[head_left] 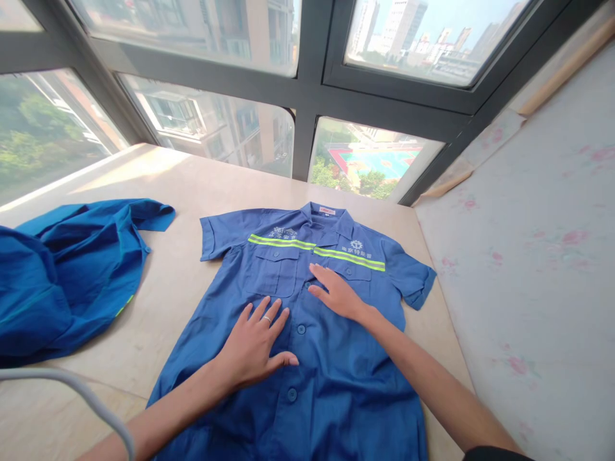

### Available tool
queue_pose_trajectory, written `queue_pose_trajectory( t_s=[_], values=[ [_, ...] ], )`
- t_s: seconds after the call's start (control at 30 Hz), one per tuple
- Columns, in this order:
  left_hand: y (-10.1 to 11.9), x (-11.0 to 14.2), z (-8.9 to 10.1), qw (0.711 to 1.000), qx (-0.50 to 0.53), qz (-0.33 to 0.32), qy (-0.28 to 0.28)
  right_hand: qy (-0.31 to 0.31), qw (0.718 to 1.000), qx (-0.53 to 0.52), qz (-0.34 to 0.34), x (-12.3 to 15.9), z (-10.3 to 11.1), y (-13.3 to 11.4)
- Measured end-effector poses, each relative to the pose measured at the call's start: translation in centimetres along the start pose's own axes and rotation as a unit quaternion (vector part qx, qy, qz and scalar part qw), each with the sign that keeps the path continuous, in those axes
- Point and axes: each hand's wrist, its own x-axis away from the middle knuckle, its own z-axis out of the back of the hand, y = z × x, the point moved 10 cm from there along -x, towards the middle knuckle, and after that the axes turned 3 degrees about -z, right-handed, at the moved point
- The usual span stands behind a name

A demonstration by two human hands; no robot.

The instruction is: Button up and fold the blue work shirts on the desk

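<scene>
A blue short-sleeved work shirt [336, 358] lies front side up, collar toward the window, with yellow-green reflective stripes across the chest. Buttons run down its middle, and white lettering sits above the stripes. My left hand [254, 342] rests flat on the shirt below the chest pocket on the left, fingers spread, a ring on one finger. Just below the stripe, my right hand [336, 291] lies on the fabric near the button line, fingers stretched out. Neither hand grips anything. The lower hem is out of view.
Another blue garment [81, 275] lies crumpled on the pale surface [182, 186] at the left. A grey cable [72, 381] curves through the lower left. Dark-framed windows [307, 96] rise behind, and a flower-patterned wall [538, 269] borders the right side.
</scene>
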Motion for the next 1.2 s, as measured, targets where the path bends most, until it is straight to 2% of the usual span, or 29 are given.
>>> queue_pose_trajectory(
  t_s=[0.07,0.13,0.27,0.37,0.53,0.73,0.9,1.0,1.1,1.2],
  values=[
    [-0.9,-1.8,1.5,0.998,0.039,0.046,-0.019,0.051,0.996,-0.065,-0.044,-0.9,1.9,1.5],
    [-1.7,-4.2,3.0,0.995,0.069,0.075,-0.013,0.102,0.988,-0.09,-0.075,-1.9,3.7,2.9],
    [-2.6,-9.8,5.2,0.99,0.101,0.066,0.069,0.144,0.983,-0.048,-0.104,-4.2,5.7,4.4],
    [-3.8,-13.7,5.2,0.986,0.113,0.057,0.111,0.112,0.989,0.026,-0.097,-6.0,5.8,4.8],
    [-5.2,-18.0,3.6,0.99,0.086,0.031,0.11,0.024,0.991,0.11,-0.074,-8.0,4.5,5.5],
    [-5.6,-19.7,3.1,0.991,0.056,0.05,0.109,0.01,0.985,0.158,-0.073,-9.5,4.9,6.2],
    [-6.1,-19.3,2.8,0.982,0.085,0.067,0.157,0.02,0.982,0.17,-0.082,-10.3,5.6,6.0],
    [-6.3,-19.0,2.6,0.976,0.102,0.075,0.176,0.056,0.986,0.14,-0.074,-10.1,6.3,5.5],
    [-6.1,-19.1,2.5,0.979,0.1,0.075,0.161,0.068,0.993,0.087,-0.04,-9.7,6.4,5.0],
    [-5.9,-19.7,2.4,0.988,0.067,0.084,0.113,-0.002,0.999,0.04,0.009,-9.4,5.0,4.4]
  ],
)
